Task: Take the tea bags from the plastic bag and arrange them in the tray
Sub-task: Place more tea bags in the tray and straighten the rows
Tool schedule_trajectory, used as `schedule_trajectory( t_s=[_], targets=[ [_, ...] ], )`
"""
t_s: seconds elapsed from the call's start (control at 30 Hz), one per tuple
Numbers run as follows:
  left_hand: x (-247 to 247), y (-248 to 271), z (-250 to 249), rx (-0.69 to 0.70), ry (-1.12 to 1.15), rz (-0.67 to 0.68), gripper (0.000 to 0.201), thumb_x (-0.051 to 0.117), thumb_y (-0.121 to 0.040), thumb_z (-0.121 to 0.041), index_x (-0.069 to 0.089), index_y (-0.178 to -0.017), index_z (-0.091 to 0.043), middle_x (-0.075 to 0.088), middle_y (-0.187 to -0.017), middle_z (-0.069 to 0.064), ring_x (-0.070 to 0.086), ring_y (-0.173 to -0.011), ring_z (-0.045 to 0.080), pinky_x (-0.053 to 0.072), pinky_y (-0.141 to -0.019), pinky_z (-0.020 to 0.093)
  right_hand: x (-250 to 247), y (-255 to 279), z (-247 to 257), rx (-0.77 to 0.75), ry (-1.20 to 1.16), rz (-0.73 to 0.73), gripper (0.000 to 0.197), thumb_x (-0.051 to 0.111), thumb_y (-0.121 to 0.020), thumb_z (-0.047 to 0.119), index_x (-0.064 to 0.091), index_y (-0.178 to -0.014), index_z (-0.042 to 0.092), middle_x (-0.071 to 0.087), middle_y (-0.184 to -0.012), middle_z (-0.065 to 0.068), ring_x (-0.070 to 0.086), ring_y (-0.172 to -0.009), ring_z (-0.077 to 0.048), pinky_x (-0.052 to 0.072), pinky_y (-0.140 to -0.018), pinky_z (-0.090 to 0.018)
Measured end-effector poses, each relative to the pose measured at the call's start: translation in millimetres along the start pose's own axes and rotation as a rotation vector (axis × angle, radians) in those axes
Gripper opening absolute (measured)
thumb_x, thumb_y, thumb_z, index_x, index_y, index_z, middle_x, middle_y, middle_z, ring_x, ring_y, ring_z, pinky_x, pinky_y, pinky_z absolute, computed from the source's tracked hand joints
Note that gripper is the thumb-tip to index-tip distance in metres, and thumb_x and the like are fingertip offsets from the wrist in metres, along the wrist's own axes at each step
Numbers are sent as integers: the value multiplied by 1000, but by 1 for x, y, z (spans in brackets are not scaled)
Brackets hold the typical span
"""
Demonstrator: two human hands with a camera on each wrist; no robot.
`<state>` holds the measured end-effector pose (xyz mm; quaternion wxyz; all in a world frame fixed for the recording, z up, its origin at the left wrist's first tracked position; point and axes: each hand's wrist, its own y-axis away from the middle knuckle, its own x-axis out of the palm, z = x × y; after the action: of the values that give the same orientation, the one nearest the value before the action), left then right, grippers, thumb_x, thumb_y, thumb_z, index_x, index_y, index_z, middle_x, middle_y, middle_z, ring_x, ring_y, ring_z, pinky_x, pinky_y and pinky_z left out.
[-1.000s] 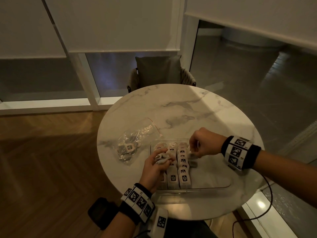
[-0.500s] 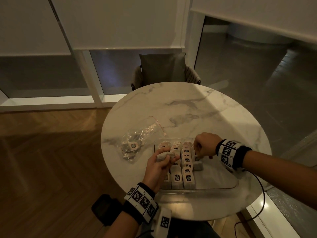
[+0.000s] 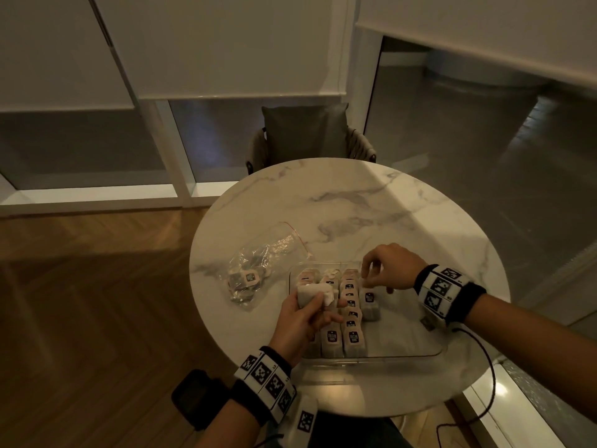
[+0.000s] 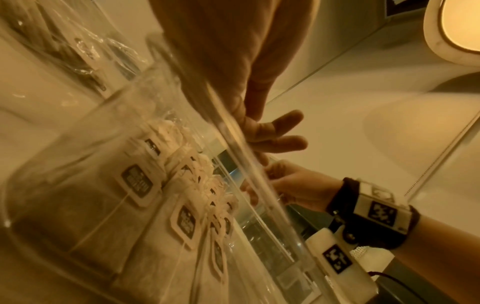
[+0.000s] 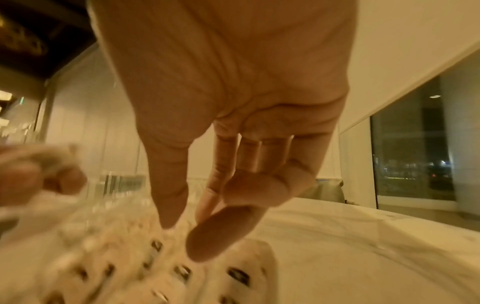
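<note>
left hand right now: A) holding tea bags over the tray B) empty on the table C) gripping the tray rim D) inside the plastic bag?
A: the left hand grips a small bunch of tea bags above the tray; the plastic bag lies apart on the table.

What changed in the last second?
The right hand shifted from the third row to the tea bag starting a fourth row, fingertips above its tag. The left hand still holds a few tea bags over the tray. The plastic bag stayed put.
</note>
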<state>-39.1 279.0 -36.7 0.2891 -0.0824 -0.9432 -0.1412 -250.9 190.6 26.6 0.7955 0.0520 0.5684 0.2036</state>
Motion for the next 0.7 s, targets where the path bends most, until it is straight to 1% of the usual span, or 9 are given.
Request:
schedule_trajectory(
  t_s=[0.07,0.17,0.27,0.33,0.4,0.47,0.53,0.6,0.7],
  targets=[
    [2,2,-2,-12,-9,28,29,43,-103,-8,43,-131,-4,68,-103,33,70,-63,24,57,-59,24,1,10,10,-43,-247,-26,23,72,-87,36,73,-89,14,72,-69,-3,62,-43,-7,50,-48,-22],
    [3,3,-2,-12,-35,47,31,43,-102,-10,40,-132,-3,65,-105,38,69,-61,26,56,-55,24,11,28,29,-69,-605,103,27,71,-88,31,73,-99,7,69,-59,-8,61,-43,-13,49,-45,-22],
    [5,5,0,-22,-129,81,29,45,-101,-16,41,-129,-7,69,-96,26,68,-59,26,55,-55,26,25,36,36,-91,-728,141,24,76,-83,17,72,-100,2,71,-62,-11,62,-42,-13,48,-43,-20],
    [6,6,2,-20,-196,108,34,49,-97,-27,43,-126,-11,70,-93,21,67,-61,26,54,-58,28,31,38,37,-90,-742,48,20,78,-81,13,72,-96,0,71,-63,-14,62,-42,-13,46,-42,-19],
    [6,6,0,-17,-220,111,43,48,-93,-37,46,-127,-11,71,-96,19,69,-66,27,55,-63,29,33,40,37,-100,-763,-73,19,78,-81,11,72,-95,0,72,-65,-17,65,-45,-14,48,-44,-19],
    [6,4,-3,-28,-187,110,52,36,-97,-47,51,-129,-9,72,-101,22,70,-73,29,57,-70,32,32,43,36,-143,-777,-216,18,79,-80,11,75,-95,3,73,-67,-12,69,-52,-16,53,-51,-20],
    [4,3,-6,-74,-69,67,61,26,-100,-52,57,-126,-6,70,-103,25,71,-75,29,60,-70,33,34,46,33,-211,-743,-308,15,80,-78,11,78,-93,9,76,-73,-5,72,-63,-17,58,-62,-25],
    [1,1,-7,-93,12,45,52,34,-103,-40,61,-120,0,70,-104,24,70,-75,25,59,-64,27,38,49,28,-262,-665,-304,18,81,-76,7,80,-93,16,77,-82,0,72,-73,-15,60,-70,-29],
    [-4,-1,-4,-85,-42,31,25,47,-99,-7,64,-115,2,70,-102,20,69,-73,19,57,-65,20,45,51,21,-246,-619,-234,29,77,-74,-1,80,-94,20,75,-87,2,71,-74,-17,61,-68,-32]
  ],
)
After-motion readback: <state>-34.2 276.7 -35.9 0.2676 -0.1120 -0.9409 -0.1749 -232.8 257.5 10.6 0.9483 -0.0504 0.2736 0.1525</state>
